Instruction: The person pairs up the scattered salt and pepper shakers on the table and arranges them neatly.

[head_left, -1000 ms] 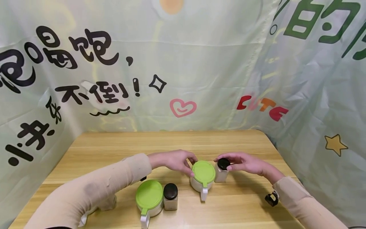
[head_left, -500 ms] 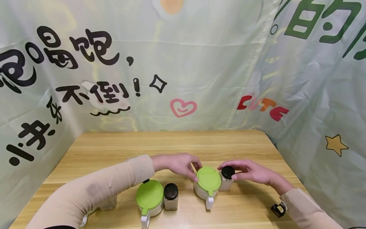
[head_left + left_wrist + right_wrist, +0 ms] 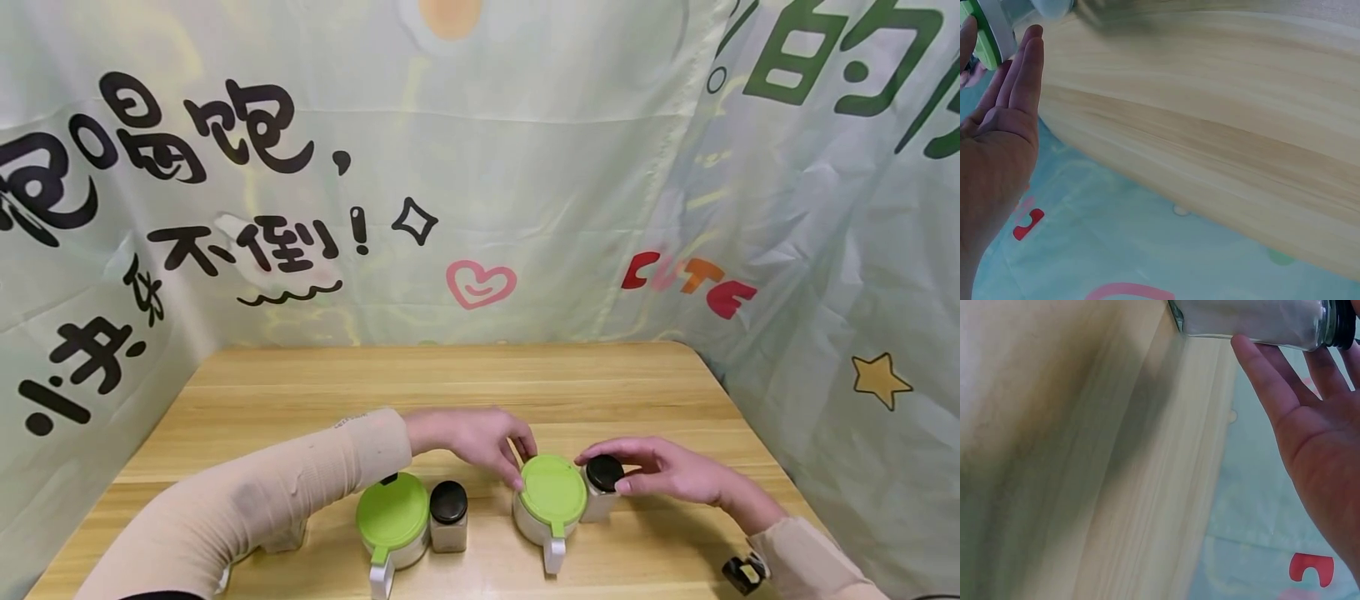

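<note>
My left hand (image 3: 483, 442) holds a round seasoning pot (image 3: 553, 492) with a green lid and white handle, thumb on the near side and fingers behind. In the left wrist view the pot's green rim (image 3: 986, 37) shows at the top corner beside the extended fingers. My right hand (image 3: 671, 471) grips a square glass jar (image 3: 598, 506) with a black lid, thumb and fingers on opposite sides of its top. Pale contents fill this glass jar (image 3: 1254, 317) in the right wrist view. Pot and jar stand upright side by side.
To the left, a second green-lidded pot (image 3: 392, 512) stands beside another black-lidded jar (image 3: 448, 533). A whitish object (image 3: 285, 536) is partly hidden by the left sleeve (image 3: 300, 479). Printed cloth (image 3: 562, 208) rises behind the wooden table (image 3: 442, 375).
Both hands have moved toward the front edge and slightly right, bringing the green-lidded pot and black-lidded jar along together. The other pot and jar have stayed in place.
</note>
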The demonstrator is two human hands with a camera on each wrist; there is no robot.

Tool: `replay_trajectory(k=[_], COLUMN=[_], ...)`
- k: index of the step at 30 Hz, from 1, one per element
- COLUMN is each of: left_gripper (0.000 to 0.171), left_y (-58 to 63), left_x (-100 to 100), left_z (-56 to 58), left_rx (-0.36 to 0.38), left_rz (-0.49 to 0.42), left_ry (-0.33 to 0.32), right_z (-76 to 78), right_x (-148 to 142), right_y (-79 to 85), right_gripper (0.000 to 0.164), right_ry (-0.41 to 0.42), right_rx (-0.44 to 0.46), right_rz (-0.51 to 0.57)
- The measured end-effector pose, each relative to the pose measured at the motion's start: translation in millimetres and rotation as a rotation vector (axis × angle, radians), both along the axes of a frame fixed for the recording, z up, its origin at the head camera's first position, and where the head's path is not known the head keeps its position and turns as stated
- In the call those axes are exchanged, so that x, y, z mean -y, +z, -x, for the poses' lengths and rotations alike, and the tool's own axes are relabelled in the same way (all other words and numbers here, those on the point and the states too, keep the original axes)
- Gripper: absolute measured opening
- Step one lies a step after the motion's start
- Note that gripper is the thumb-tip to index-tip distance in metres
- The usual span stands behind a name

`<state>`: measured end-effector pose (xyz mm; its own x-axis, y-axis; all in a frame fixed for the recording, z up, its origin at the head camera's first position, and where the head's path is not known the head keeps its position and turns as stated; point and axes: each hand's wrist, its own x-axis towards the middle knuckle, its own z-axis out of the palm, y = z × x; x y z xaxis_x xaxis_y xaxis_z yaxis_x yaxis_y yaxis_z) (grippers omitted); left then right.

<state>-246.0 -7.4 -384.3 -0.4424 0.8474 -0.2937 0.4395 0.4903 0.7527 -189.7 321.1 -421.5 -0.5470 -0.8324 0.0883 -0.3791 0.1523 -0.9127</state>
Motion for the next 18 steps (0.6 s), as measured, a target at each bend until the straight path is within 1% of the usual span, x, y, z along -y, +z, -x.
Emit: replay_trajectory(k=[6,11,14,16,18], left_gripper=[0.035,0.035,0.036,0.039,0.044], left_y=[1.4,0.4,-0.2,0.2,1.6], left_x=[-0.3,1.3,3.0,4.6,6.2], left_z=[-3.0,-3.3,-3.3,-2.6,-1.1], left_rx=[-0.017,-0.005,-0.009,-0.019,-0.032], left_rz=[0.020,0.027,0.027,0.029,0.020], left_ry=[-0.034,-0.046,-0.060,-0.068,-0.072], right_z=[-6.4,-9.9,-10.6,-10.0,-9.3], right_x=[0.8,2.2,3.1,3.8,4.7], right_y=[1.1,1.9,1.3,0.5,0.8], right_gripper=[0.048,0.048,0.049,0.051,0.053], right_ry=[-0.009,0.013,0.016,0.015,0.000], right_rx=[0.019,0.003,0.008,0.007,0.029], right_rz=[-0.036,-0.018,-0.017,-0.020,-0.024])
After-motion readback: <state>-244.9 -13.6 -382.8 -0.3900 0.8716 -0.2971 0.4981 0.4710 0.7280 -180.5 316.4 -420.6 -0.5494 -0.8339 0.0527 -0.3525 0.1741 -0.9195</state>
